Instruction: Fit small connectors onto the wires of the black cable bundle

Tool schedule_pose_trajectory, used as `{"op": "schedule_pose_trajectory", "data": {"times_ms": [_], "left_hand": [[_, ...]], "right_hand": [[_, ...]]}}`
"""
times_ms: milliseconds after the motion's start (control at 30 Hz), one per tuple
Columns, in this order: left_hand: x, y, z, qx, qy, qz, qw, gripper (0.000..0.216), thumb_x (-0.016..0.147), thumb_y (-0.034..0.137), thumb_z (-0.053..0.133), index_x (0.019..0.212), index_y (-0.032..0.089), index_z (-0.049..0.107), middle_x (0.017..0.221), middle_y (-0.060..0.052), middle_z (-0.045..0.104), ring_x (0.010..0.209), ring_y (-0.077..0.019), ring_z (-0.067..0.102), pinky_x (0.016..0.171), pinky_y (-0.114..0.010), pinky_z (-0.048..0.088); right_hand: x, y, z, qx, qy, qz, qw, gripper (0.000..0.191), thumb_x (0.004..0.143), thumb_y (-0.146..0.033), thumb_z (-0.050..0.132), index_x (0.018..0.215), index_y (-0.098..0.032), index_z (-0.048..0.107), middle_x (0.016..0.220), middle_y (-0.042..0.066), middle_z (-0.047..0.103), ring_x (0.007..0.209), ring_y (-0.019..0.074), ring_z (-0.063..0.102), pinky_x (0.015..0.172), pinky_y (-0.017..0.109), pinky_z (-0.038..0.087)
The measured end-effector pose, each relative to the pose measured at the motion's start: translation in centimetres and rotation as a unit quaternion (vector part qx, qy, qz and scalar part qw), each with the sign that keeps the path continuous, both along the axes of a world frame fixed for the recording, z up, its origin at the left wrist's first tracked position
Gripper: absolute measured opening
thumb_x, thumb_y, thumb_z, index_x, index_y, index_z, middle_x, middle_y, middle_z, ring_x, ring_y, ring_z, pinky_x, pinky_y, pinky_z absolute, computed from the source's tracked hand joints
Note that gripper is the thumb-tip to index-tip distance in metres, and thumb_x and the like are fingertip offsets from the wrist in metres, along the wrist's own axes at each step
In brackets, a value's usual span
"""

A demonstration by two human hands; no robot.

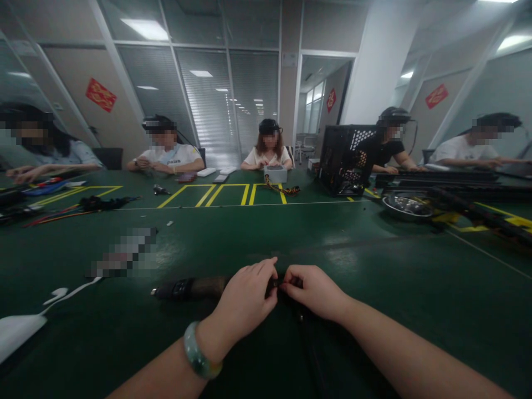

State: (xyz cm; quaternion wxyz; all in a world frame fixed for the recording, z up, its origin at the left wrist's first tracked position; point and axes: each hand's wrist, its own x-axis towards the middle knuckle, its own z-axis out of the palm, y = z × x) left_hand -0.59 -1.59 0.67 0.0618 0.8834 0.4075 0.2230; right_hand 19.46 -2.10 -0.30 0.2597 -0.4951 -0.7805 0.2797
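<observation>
Table (374, 288): dark green top, fills the view; everything below sits on it.
Co-workers: five ppl seated along far edge, each w/ hands at own spot, well apart from the wearer's hands.
Mesh case (347, 160): black, perforated sides, upright, far right of centre, in front of one co-worker.
Black rails (436, 178): long dark bars lying flat, right of mesh case, running to right edge.
Yellow tape (216, 194): box outlines on far half of table, centre-left.
Metal bowl (407, 208): shallow, shiny, near the rails; contents too small to tell.
Grey box (275, 174): small, far centre, w/ a yellow-black wire tangle just in front.
White item (16, 330): flat, lower-left corner, thin white lead curling off to the right.
Dark bundle (187, 288): black-brown, roughly cylindrical, lies flat at near centre, pointing left; right end goes under L hand.
L hand (245, 299): fingers curled, closed over bundle's right end, thumb + forefinger pinched together at its tip.
R hand (316, 291): fingertips clamped on small dark piece, knuckles up, almost touching L hand.
Bracelet (199, 354): pale green bangle on L wrist.
Small dark piece (279, 284): between the two pinches, mostly hidden; can't tell if part of bundle.
</observation>
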Motion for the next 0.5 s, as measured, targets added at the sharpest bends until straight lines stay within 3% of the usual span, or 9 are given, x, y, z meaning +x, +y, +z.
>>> {"op": "schedule_pose_trajectory", "data": {"times_ms": [133,500], "left_hand": [[-0.03,0.04,-0.16,0.008,0.012,-0.011,1.000,0.013,0.079,0.013,0.057,0.089,0.022,0.054,0.133,-0.004,0.055,0.108,-0.0234,0.058,0.091,-0.042,0.045],[-0.02,0.39,-0.42,-0.006,0.000,-0.020,1.000,0.009,0.085,0.021,0.062,0.093,0.023,0.057,0.114,-0.001,0.064,0.104,-0.0221,0.060,0.091,-0.042,0.046]], "right_hand": [[-0.01,-0.01,-0.09,0.004,0.000,-0.001,1.000,0.009,0.086,-0.026,0.060,0.080,-0.020,0.063,0.071,-0.003,0.064,0.063,0.0113,0.056,0.055,0.020,0.036],[0.01,0.09,-0.52,0.007,0.015,-0.004,1.000,0.007,0.085,-0.023,0.059,0.079,-0.019,0.060,0.069,-0.004,0.062,0.063,0.0106,0.057,0.054,0.019,0.036]]}}
